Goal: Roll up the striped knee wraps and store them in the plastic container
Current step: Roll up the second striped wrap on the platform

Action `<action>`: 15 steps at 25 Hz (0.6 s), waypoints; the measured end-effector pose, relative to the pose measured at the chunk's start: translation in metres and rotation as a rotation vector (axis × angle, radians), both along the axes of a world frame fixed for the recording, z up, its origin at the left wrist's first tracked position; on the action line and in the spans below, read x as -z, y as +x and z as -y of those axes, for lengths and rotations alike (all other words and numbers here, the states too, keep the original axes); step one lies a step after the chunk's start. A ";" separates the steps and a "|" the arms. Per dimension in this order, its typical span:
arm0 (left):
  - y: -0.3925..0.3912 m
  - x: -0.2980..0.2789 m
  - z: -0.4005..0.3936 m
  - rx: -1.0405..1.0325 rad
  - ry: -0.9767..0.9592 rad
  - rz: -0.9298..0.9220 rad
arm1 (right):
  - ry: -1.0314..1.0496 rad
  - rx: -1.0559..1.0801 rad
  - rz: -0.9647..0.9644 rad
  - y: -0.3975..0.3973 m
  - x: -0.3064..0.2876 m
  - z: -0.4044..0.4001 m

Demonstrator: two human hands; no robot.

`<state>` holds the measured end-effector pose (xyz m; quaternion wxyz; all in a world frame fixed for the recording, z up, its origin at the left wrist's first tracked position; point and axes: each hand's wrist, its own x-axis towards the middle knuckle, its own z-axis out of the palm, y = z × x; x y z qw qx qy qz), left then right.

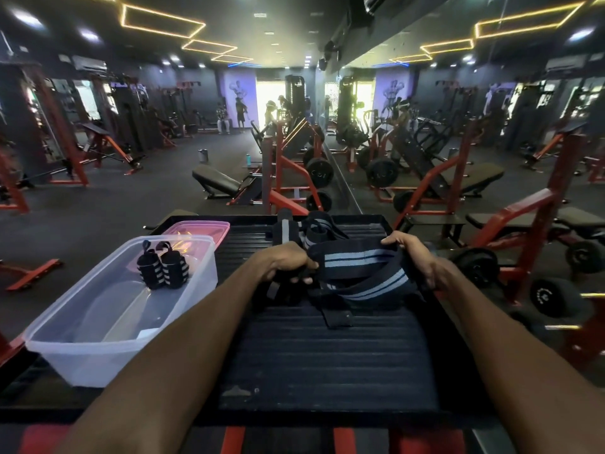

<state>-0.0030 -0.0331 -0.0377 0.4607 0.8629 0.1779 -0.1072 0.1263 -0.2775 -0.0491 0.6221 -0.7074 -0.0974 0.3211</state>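
A long black knee wrap [357,262] with pale grey stripes is stretched between my hands above a black ribbed platform [320,355]. My left hand [288,262] grips one end of it, fingers curled under. My right hand [414,257] grips the other end, where the band folds back. Its loose tail with a black tab [337,317] lies on the platform below. A clear plastic container [108,348] stands at the left and holds two rolled striped wraps [162,265] upright side by side. More unrolled striped wraps [314,229] lie at the platform's far edge.
A pink lid [199,229] lies behind the container. Red-framed gym machines, benches and weight plates [319,173] stand on the dark floor beyond. A mirror wall is at the right, dumbbells [553,296] are close on the right. People are far off at the back.
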 end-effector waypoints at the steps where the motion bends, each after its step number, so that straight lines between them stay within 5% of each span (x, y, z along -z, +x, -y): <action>1: 0.000 0.001 -0.003 -0.011 -0.024 -0.019 | -0.013 -0.013 -0.004 0.002 0.001 0.000; 6: 0.005 0.010 -0.008 -0.038 -0.053 0.022 | -0.167 -0.020 0.075 -0.003 -0.006 -0.001; 11: 0.012 0.006 -0.011 0.097 0.288 -0.046 | -0.165 0.056 0.253 0.000 -0.005 -0.018; 15: 0.008 0.000 -0.002 0.280 0.469 -0.134 | -0.409 -0.167 0.406 -0.005 -0.016 -0.017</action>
